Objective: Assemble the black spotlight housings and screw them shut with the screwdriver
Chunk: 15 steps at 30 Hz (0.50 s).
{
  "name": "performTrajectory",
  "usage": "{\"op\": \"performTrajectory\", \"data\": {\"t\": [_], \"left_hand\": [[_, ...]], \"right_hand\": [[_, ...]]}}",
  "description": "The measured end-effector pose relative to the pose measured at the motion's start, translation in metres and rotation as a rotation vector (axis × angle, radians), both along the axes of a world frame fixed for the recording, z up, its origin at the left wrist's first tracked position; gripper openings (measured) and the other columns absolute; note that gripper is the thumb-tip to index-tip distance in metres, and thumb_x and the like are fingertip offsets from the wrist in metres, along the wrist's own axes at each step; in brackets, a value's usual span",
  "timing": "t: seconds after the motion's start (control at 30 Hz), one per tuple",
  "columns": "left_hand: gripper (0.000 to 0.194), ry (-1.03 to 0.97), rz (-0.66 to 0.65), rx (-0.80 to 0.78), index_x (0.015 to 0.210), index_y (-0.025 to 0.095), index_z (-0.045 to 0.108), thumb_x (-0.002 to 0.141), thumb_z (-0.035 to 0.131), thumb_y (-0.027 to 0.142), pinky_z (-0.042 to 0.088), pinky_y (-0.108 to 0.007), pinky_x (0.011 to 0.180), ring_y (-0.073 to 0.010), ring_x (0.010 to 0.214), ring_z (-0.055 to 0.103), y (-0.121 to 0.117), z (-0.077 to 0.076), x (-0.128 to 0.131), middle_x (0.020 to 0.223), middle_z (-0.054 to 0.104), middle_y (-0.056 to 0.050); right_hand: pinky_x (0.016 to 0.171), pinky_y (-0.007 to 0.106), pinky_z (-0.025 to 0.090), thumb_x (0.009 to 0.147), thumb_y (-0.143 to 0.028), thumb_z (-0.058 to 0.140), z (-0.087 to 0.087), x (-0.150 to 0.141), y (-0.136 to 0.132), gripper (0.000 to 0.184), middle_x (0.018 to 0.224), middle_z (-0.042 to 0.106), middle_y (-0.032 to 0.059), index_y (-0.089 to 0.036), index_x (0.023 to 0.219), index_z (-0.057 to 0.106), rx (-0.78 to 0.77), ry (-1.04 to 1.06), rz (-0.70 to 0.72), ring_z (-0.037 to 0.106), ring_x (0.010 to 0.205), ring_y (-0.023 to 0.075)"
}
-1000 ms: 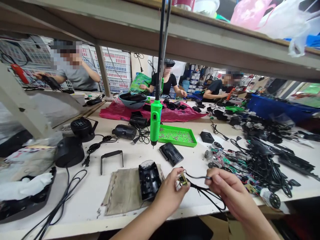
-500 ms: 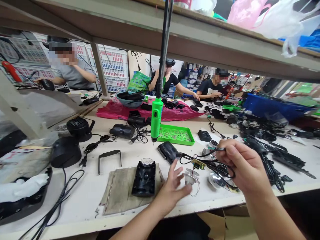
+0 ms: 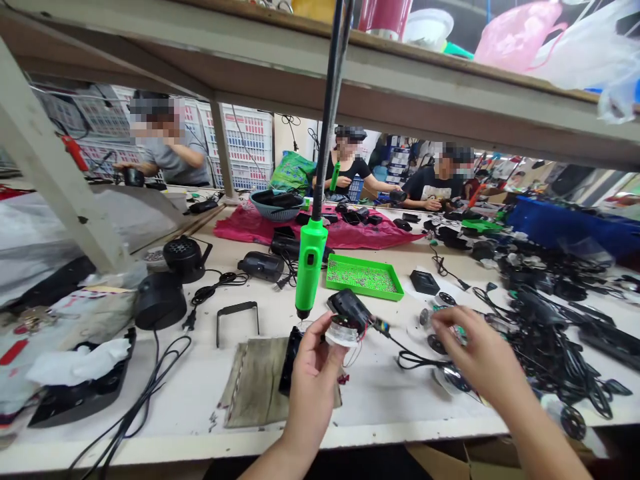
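Note:
My left hand grips a round lamp module with a clear rim and dark disc, held just above the table. Thin wires run from it toward a small circuit board, whose black cable lies to the right. My right hand hovers over loose lamp parts, fingers apart, with nothing visible in it. Partly hidden behind my left hand, a black housing half rests on a cardboard pad. Another black housing piece lies behind the module.
A green electric screwdriver hangs above the pad. Behind it stands a green tray of small screws. Black cables and parts pile up at right. A black bracket stands at left. Several people sit across the table.
My left hand has let go of the circuit board and taken hold of the round lamp module. My right hand has released the black cable, which now lies lower.

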State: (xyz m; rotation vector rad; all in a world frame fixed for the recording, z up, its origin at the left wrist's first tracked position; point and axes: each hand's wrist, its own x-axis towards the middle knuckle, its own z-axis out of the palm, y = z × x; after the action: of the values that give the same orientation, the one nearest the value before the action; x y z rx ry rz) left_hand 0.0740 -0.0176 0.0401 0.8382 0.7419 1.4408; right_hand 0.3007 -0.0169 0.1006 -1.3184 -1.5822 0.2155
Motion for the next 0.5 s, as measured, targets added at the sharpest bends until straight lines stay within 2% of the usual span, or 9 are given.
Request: {"op": "performTrajectory", "data": {"t": [0.03, 0.07, 0.13, 0.2, 0.27, 0.33, 0.4, 0.5], "left_hand": [[0.045, 0.030, 0.022, 0.032, 0.123, 0.029, 0.054, 0.081, 0.068, 0.035, 0.046, -0.033, 0.099, -0.0205, 0.114, 0.060, -0.001, -0.001, -0.001, 0.129, 0.061, -0.004], [0.046, 0.043, 0.032, 0.060, 0.124, 0.030, 0.052, 0.082, 0.067, 0.035, 0.048, -0.032, 0.097, -0.0206, 0.114, 0.060, -0.004, -0.003, 0.000, 0.130, 0.060, -0.005], [0.048, 0.027, 0.037, 0.109, 0.127, 0.031, 0.049, 0.083, 0.066, 0.035, 0.049, -0.031, 0.096, -0.0206, 0.115, 0.059, -0.012, -0.007, 0.004, 0.133, 0.058, -0.007], [0.049, -0.019, 0.051, 0.105, 0.129, 0.033, 0.046, 0.084, 0.065, 0.036, 0.048, -0.029, 0.097, -0.0195, 0.118, 0.057, -0.021, -0.012, 0.009, 0.133, 0.057, -0.007], [0.051, -0.067, 0.085, 0.045, 0.131, 0.033, 0.043, 0.085, 0.063, 0.037, 0.047, -0.028, 0.098, -0.0193, 0.120, 0.056, -0.030, -0.015, 0.011, 0.135, 0.056, -0.007], [0.055, -0.102, 0.086, -0.039, 0.136, 0.034, 0.038, 0.086, 0.061, 0.038, 0.047, -0.029, 0.098, -0.0202, 0.122, 0.055, -0.036, -0.017, 0.012, 0.140, 0.051, -0.007], [0.060, -0.136, 0.042, -0.076, 0.141, 0.034, 0.031, 0.088, 0.059, 0.039, 0.045, -0.032, 0.101, -0.0218, 0.126, 0.051, -0.040, -0.020, 0.012, 0.145, 0.046, -0.008], [0.067, -0.144, -0.017, -0.065, 0.146, 0.032, 0.024, 0.089, 0.057, 0.040, 0.040, -0.035, 0.106, -0.0230, 0.128, 0.048, -0.044, -0.025, 0.010, 0.147, 0.044, -0.010]], "right_hand": [[0.070, 0.032, 0.043, 0.080, -0.030, 0.065, -0.010, -0.010, -0.004, 0.008, 0.084, 0.065, 0.0040, -0.023, 0.083, 0.067, -0.013, -0.109, -0.016, 0.058, 0.080, 0.0215], [0.080, 0.035, 0.045, 0.086, -0.028, 0.058, -0.020, -0.023, -0.009, 0.014, 0.097, 0.066, 0.0057, -0.024, 0.097, 0.065, -0.001, -0.194, 0.003, 0.059, 0.093, 0.0230], [0.096, 0.037, 0.043, 0.091, -0.028, 0.051, -0.040, -0.055, -0.021, 0.032, 0.123, 0.058, 0.0088, -0.024, 0.123, 0.053, 0.013, -0.232, 0.147, 0.053, 0.116, 0.0235], [0.096, 0.034, 0.046, 0.094, -0.027, 0.046, -0.059, -0.083, -0.032, 0.040, 0.130, 0.053, 0.0100, -0.023, 0.133, 0.042, 0.030, -0.154, 0.195, 0.053, 0.117, 0.0210], [0.087, 0.028, 0.051, 0.095, -0.023, 0.046, -0.074, -0.103, -0.039, 0.038, 0.125, 0.054, 0.0103, -0.023, 0.133, 0.041, 0.059, -0.042, 0.161, 0.058, 0.107, 0.0176], [0.083, 0.024, 0.052, 0.093, -0.018, 0.049, -0.084, -0.111, -0.041, 0.029, 0.115, 0.057, 0.0090, -0.023, 0.122, 0.049, 0.108, 0.027, 0.113, 0.059, 0.102, 0.0158], [0.080, 0.022, 0.052, 0.090, -0.015, 0.052, -0.090, -0.111, -0.040, 0.020, 0.105, 0.058, 0.0074, -0.022, 0.109, 0.053, 0.148, 0.041, 0.089, 0.059, 0.101, 0.0152], [0.072, 0.018, 0.051, 0.089, -0.013, 0.053, -0.091, -0.102, -0.038, 0.013, 0.096, 0.059, 0.0061, -0.022, 0.098, 0.054, 0.129, 0.001, 0.077, 0.059, 0.093, 0.0132]]}}
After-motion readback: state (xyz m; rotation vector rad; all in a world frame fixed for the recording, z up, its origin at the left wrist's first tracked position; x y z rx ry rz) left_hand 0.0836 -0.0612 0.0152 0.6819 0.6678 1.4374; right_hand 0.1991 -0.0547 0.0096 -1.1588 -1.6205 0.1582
